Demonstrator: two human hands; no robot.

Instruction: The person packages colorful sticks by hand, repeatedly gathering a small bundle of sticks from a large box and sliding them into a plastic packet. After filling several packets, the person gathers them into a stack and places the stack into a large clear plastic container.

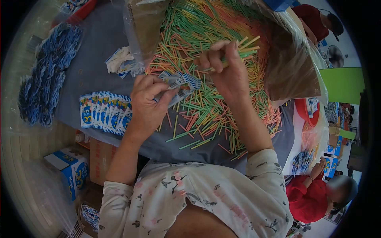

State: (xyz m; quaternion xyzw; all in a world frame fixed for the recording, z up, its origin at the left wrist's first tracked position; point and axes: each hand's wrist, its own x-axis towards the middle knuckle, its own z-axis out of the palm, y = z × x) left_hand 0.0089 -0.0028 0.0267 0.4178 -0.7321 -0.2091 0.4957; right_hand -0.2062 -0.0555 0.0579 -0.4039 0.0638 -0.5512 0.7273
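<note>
The left hand (147,104) pinches a paper packet (180,82) and the right hand (229,73) clamps a bunch of sticks (247,47) in closed fingers, while a packet row (104,111) lies near the tabletop's (99,59) left edge and a big stick heap (198,23) lies loose.

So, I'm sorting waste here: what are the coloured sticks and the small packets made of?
The coloured sticks: probably plastic, uniformly thin, bright even colours; paper possible.
The small packets: likely thin printed film or paper, flat, edges look serrated.

hands (149,105) 2 | held packet (180,81) 1 | sticks (206,107) uncountable | other people (307,198) 2
</note>
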